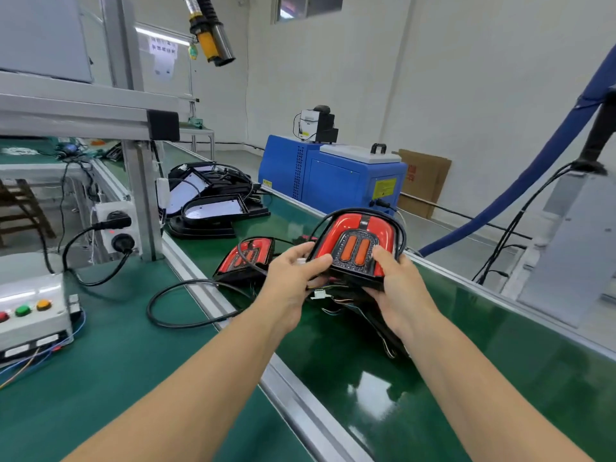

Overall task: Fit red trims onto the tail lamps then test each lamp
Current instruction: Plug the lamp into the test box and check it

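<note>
Two hands (293,278) round a red tail lamp (358,243), no legible writing.

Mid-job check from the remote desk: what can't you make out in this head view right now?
- Underside of the held tail lamp and where its loose wires run: hidden by the left hand and right hand.
- Near edge of the second tail lamp on the conveyor belt: covered by the left hand.
- Control box: cut off by the left frame edge.
- Posted notice: text too small.
</note>
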